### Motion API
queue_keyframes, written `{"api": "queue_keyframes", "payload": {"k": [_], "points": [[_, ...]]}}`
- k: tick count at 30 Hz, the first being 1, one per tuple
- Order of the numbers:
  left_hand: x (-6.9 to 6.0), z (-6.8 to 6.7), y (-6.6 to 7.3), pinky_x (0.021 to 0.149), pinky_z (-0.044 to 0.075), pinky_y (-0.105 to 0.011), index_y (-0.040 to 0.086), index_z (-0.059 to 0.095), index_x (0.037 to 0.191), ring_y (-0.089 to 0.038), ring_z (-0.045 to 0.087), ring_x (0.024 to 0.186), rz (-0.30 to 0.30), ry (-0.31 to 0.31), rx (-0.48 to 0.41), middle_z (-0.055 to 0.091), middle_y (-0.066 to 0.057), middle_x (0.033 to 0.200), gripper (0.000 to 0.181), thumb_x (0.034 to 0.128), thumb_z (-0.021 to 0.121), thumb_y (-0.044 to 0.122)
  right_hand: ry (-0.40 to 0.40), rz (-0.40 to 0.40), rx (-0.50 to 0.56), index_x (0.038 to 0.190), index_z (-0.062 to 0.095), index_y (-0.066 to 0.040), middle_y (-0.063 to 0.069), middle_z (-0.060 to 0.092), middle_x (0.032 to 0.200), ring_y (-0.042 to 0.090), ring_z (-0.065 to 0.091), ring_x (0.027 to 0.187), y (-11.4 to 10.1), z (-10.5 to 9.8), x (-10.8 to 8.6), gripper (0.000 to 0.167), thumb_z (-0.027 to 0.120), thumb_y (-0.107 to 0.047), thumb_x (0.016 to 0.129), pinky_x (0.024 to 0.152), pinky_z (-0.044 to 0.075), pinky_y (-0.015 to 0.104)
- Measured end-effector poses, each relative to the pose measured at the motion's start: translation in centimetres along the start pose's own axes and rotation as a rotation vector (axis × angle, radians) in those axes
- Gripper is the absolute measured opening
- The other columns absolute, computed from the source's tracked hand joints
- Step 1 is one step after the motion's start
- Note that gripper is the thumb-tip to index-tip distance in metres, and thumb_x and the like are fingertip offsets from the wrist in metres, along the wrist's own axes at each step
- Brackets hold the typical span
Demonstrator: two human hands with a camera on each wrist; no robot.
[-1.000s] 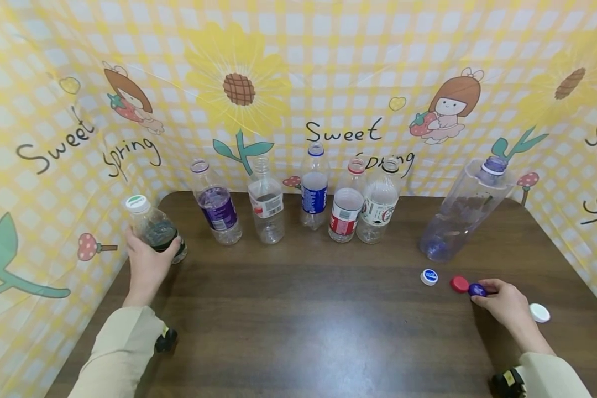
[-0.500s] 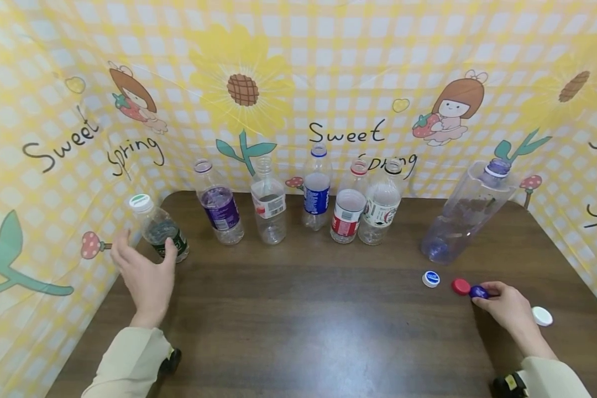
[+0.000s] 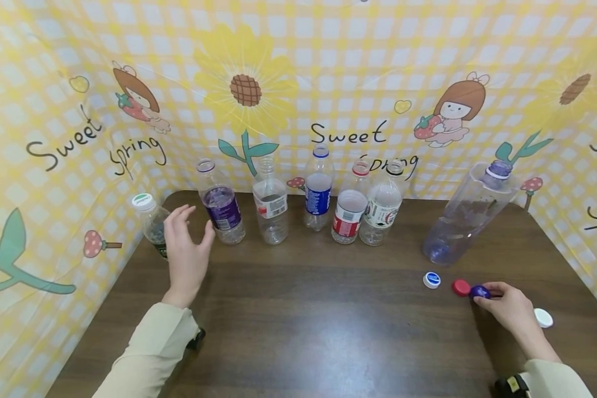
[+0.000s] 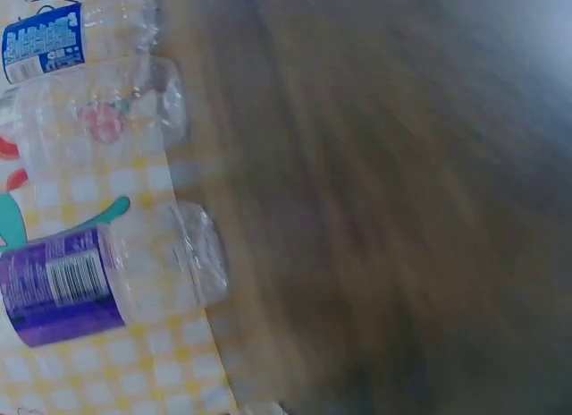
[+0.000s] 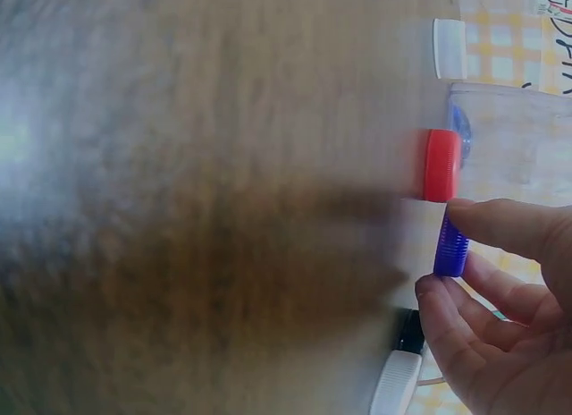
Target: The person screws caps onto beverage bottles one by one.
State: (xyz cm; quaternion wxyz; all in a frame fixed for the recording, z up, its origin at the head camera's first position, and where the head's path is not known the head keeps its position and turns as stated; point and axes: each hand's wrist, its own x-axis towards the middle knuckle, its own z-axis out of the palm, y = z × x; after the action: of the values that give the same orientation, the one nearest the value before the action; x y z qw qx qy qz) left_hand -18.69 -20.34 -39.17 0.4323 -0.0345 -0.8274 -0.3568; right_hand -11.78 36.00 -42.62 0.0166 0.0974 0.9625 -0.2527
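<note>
My right hand (image 3: 509,309) pinches a purple bottle cap (image 3: 480,292) between thumb and fingers at the table's right; the cap sits beside a red cap (image 3: 461,287). In the right wrist view the purple cap (image 5: 452,245) stays low at the tabletop. My left hand (image 3: 188,257), thumb and fingers spread, hovers between a capped bottle with a dark green label (image 3: 151,229) and an uncapped purple-label bottle (image 3: 221,207). It holds nothing and partly hides the green-label bottle. Whether its fingers touch the purple-label bottle I cannot tell.
Uncapped bottles stand along the back: one white-label (image 3: 272,207), one blue-label (image 3: 318,199), one red-label (image 3: 347,224), one black-ringed (image 3: 378,218). A large tilted bottle (image 3: 457,221) is at right. Nearby lie a blue-topped cap (image 3: 431,280), a white cap (image 3: 543,318) and a black cap (image 5: 410,332).
My left hand has let go of the green-label bottle and moved right, toward the purple-label bottle. My right hand keeps its pinch on the purple cap, nearly still.
</note>
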Motion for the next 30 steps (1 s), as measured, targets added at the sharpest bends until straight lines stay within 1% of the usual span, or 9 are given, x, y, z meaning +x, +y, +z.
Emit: {"api": "queue_keyframes", "payload": {"k": [2, 4, 7, 11, 14, 16, 18, 24, 30], "points": [[0.5, 0.5, 0.2, 0.1, 0.041, -0.043, -0.008, 0.045, 0.128, -0.039, 0.044, 0.119, -0.078, -0.06, -0.005, 0.041, -0.028, 0.133, 0.047, 0.0887, 0.064, 0.009, 0.0, -0.001, -0.005, 0.109, 0.057, 0.016, 0.033, 0.066, 0.1, 0.048, 0.063, 0.091, -0.1, -0.1, 0.0, 0.045, 0.068, -0.018, 0.083, 0.065, 0.045, 0.037], [1.1, 1.0, 0.3, 0.101, 0.04, -0.046, -0.006, 0.04, 0.134, -0.038, 0.042, 0.12, -0.165, -0.111, -0.019, 0.037, -0.027, 0.138, 0.055, 0.0893, 0.065, 0.014, 0.001, 0.001, -0.009, 0.11, 0.056, 0.016, 0.034, 0.066, 0.101, 0.05, 0.062, 0.094, -0.2, -0.2, -0.1, 0.045, 0.068, -0.019, 0.084, 0.067, 0.046, 0.041], [1.9, 1.5, 0.2, 0.103, 0.039, -0.046, -0.003, 0.035, 0.139, -0.037, 0.042, 0.122, -0.279, -0.153, -0.037, 0.036, -0.025, 0.139, 0.061, 0.0899, 0.065, 0.017, 0.003, 0.003, -0.011, 0.111, 0.056, 0.016, 0.034, 0.065, 0.103, 0.052, 0.06, 0.099, -0.3, -0.3, -0.1, 0.046, 0.066, -0.019, 0.085, 0.073, 0.046, 0.049], [2.7, 1.8, 0.1, 0.108, 0.037, -0.047, -0.001, 0.032, 0.143, -0.036, 0.041, 0.128, -0.371, -0.189, -0.044, 0.038, -0.024, 0.141, 0.067, 0.0898, 0.066, 0.022, 0.02, 0.009, 0.006, 0.112, 0.055, 0.017, 0.034, 0.063, 0.105, 0.052, 0.058, 0.102, -0.6, -0.4, -0.2, 0.045, 0.065, -0.018, 0.086, 0.081, 0.043, 0.058], [3.1, 2.0, 0.1, 0.113, 0.033, -0.048, 0.001, 0.025, 0.148, -0.036, 0.035, 0.137, -0.431, -0.254, -0.025, 0.032, -0.022, 0.149, 0.078, 0.0888, 0.067, 0.031, 0.043, 0.007, 0.016, 0.112, 0.055, 0.017, 0.034, 0.064, 0.105, 0.051, 0.059, 0.102, -0.8, -0.5, -0.2, 0.044, 0.066, -0.017, 0.086, 0.082, 0.042, 0.057], [3.4, 2.1, 0.2, 0.116, 0.029, -0.049, 0.002, 0.02, 0.15, -0.037, 0.029, 0.141, -0.461, -0.296, -0.011, 0.027, -0.021, 0.153, 0.086, 0.0876, 0.067, 0.036, 0.055, 0.006, 0.023, 0.113, 0.055, 0.016, 0.034, 0.063, 0.107, 0.05, 0.061, 0.102, -1.0, -0.5, -0.2, 0.044, 0.066, -0.017, 0.085, 0.081, 0.043, 0.055], [3.5, 2.1, 0.2, 0.117, 0.026, -0.05, 0.003, 0.016, 0.151, -0.036, 0.026, 0.144, -0.482, -0.32, -0.006, 0.024, -0.021, 0.155, 0.09, 0.0869, 0.068, 0.039, 0.07, 0.007, 0.026, 0.114, 0.056, 0.015, 0.033, 0.063, 0.108, 0.048, 0.062, 0.101, -1.2, -0.5, -0.2, 0.045, 0.067, -0.018, 0.086, 0.079, 0.044, 0.053], [3.9, 2.4, 0.2, 0.117, 0.027, -0.048, 0.002, 0.015, 0.151, -0.035, 0.03, 0.143, -0.49, -0.322, -0.019, 0.029, -0.022, 0.154, 0.09, 0.0867, 0.069, 0.036, 0.117, -0.003, 0.047, 0.117, 0.056, 0.012, 0.032, 0.064, 0.107, 0.05, 0.059, 0.106, -1.9, -0.5, -0.6, 0.045, 0.066, -0.019, 0.086, 0.074, 0.043, 0.046], [4.2, 2.6, 0.0, 0.112, 0.034, -0.047, 0.0, 0.017, 0.149, -0.036, 0.041, 0.136, -0.498, -0.308, -0.037, 0.04, -0.023, 0.147, 0.084, 0.0883, 0.067, 0.031, 0.129, -0.003, 0.091, 0.12, 0.056, 0.011, 0.032, 0.064, 0.109, 0.051, 0.058, 0.107, -2.8, -0.6, -0.9, 0.046, 0.064, -0.022, 0.089, 0.07, 0.043, 0.038]]}}
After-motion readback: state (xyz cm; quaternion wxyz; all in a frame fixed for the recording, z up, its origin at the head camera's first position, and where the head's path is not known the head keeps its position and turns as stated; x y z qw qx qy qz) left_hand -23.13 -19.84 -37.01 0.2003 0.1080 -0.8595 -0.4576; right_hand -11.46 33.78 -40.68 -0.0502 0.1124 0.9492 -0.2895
